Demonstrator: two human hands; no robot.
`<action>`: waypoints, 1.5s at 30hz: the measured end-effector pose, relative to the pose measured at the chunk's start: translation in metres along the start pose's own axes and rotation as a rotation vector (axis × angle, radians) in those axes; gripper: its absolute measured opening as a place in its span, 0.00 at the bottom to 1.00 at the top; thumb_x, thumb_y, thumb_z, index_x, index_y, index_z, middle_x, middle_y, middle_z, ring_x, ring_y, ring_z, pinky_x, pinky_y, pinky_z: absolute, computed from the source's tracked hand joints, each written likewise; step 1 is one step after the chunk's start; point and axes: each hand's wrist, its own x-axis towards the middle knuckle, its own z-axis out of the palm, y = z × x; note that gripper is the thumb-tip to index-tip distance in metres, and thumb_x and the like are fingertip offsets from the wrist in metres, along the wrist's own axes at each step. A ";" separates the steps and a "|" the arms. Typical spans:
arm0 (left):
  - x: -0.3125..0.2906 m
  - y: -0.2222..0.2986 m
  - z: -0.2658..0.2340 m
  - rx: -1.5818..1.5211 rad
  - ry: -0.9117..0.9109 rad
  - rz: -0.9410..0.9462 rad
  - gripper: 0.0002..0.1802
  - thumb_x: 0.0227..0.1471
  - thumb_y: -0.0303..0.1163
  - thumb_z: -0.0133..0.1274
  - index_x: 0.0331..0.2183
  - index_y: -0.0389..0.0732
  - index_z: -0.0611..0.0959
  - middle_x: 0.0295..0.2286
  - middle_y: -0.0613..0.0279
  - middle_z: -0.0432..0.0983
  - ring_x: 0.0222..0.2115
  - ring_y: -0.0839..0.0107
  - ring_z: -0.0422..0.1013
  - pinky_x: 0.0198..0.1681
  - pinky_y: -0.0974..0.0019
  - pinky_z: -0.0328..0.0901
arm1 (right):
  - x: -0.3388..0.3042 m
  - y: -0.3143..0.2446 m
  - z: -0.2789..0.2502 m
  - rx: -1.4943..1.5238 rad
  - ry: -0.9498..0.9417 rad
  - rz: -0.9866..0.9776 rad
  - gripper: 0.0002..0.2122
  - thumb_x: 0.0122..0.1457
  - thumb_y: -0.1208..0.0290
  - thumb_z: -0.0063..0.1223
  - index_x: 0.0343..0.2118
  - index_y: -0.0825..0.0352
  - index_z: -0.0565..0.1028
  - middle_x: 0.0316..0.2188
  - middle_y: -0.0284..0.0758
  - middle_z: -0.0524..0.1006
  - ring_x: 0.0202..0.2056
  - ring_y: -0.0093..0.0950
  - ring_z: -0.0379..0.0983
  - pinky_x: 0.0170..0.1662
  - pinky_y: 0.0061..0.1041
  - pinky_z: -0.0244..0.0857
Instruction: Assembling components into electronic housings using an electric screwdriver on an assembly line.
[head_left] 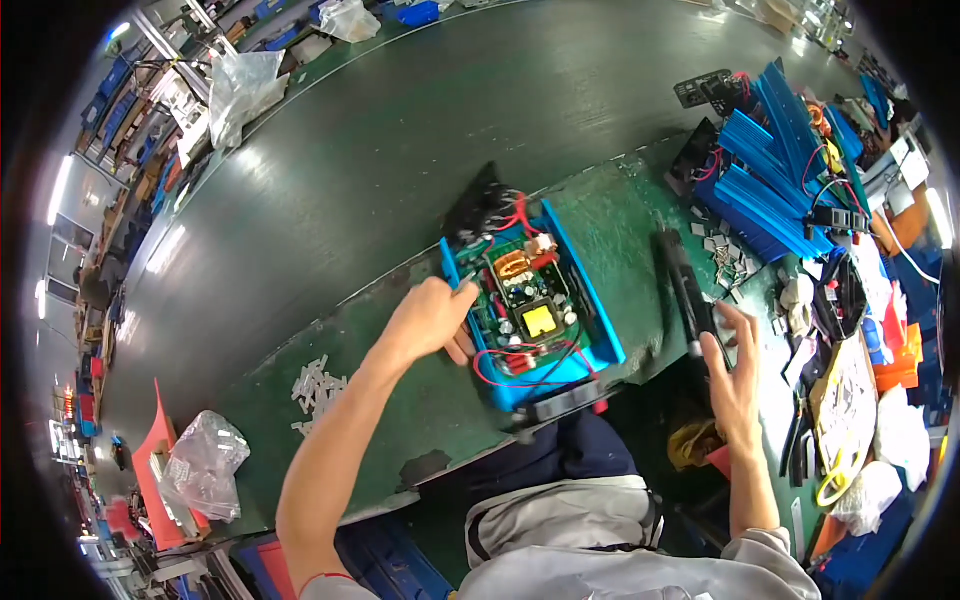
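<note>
A blue metal housing (607, 335) lies tilted on the bench in front of me, its open side up. Inside is a green circuit board (552, 290) with a copper coil and a yellow-topped transformer. Red and black wires run to a dark end panel (478, 208) at the far end and a black end piece (560, 402) at the near end. My left hand (430, 318) is closed on the housing's left wall. To the right, my right hand (738, 375) has its thumb and fingers about the near end of a black stick-shaped tool (684, 285), apparently a power screwdriver.
Small metal pieces lie at the left (318, 392) and right (728, 255) of the green bench (400, 410). Stacked blue housings (770, 190) with wires stand at the far right. Nearer are bags, cables and yellow-handled scissors (838, 480). A clear plastic bag (207, 465) sits at the left.
</note>
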 end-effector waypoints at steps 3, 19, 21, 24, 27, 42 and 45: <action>-0.023 -0.014 0.017 -0.284 -0.025 -0.048 0.33 0.64 0.43 0.39 0.25 0.19 0.80 0.22 0.39 0.81 0.18 0.54 0.78 0.28 0.60 0.75 | -0.015 -0.021 0.013 0.139 0.081 -0.027 0.07 0.63 0.74 0.52 0.41 0.71 0.74 0.34 0.36 0.74 0.34 0.28 0.69 0.41 0.24 0.63; -0.084 -0.046 0.117 -1.235 0.096 -0.214 0.29 0.66 0.50 0.39 0.44 0.32 0.79 0.38 0.46 0.83 0.22 0.69 0.77 0.19 0.74 0.61 | -0.007 -0.059 0.047 0.276 -0.161 -0.226 0.26 0.55 0.72 0.60 0.57 0.71 0.68 0.42 0.47 0.75 0.43 0.46 0.72 0.47 0.39 0.68; -0.089 -0.036 0.123 -1.299 0.163 -0.263 0.31 0.69 0.52 0.34 0.51 0.32 0.75 0.43 0.43 0.80 0.20 0.68 0.77 0.13 0.71 0.56 | -0.002 -0.058 0.051 0.262 -0.124 -0.384 0.27 0.53 0.80 0.56 0.58 0.71 0.67 0.43 0.44 0.74 0.43 0.43 0.71 0.47 0.39 0.66; -0.081 -0.041 0.126 -1.327 0.147 -0.217 0.31 0.69 0.51 0.34 0.51 0.31 0.74 0.46 0.40 0.79 0.20 0.66 0.77 0.12 0.72 0.54 | 0.007 -0.044 0.055 0.171 -0.137 -0.554 0.29 0.50 0.84 0.55 0.59 0.68 0.68 0.54 0.40 0.73 0.56 0.40 0.67 0.54 0.39 0.64; -0.087 -0.029 0.119 -1.280 0.083 -0.208 0.31 0.68 0.51 0.37 0.49 0.31 0.77 0.49 0.47 0.78 0.25 0.69 0.77 0.17 0.72 0.56 | 0.022 -0.022 0.064 0.238 -0.070 -0.442 0.25 0.51 0.83 0.57 0.55 0.65 0.73 0.55 0.40 0.72 0.59 0.43 0.65 0.60 0.39 0.62; -0.156 -0.182 0.008 0.368 1.145 -0.682 0.19 0.59 0.45 0.56 0.45 0.43 0.85 0.47 0.51 0.74 0.39 0.53 0.75 0.41 0.51 0.71 | 0.041 -0.016 0.107 0.305 -0.083 -0.236 0.16 0.60 0.73 0.58 0.52 0.63 0.77 0.47 0.37 0.75 0.44 0.38 0.73 0.47 0.34 0.69; -0.137 -0.138 0.010 0.305 1.063 -0.710 0.21 0.62 0.46 0.53 0.47 0.40 0.84 0.51 0.49 0.68 0.42 0.53 0.72 0.44 0.48 0.68 | 0.048 -0.010 0.115 0.277 -0.086 -0.188 0.17 0.60 0.73 0.58 0.52 0.62 0.76 0.48 0.36 0.75 0.43 0.38 0.73 0.46 0.34 0.70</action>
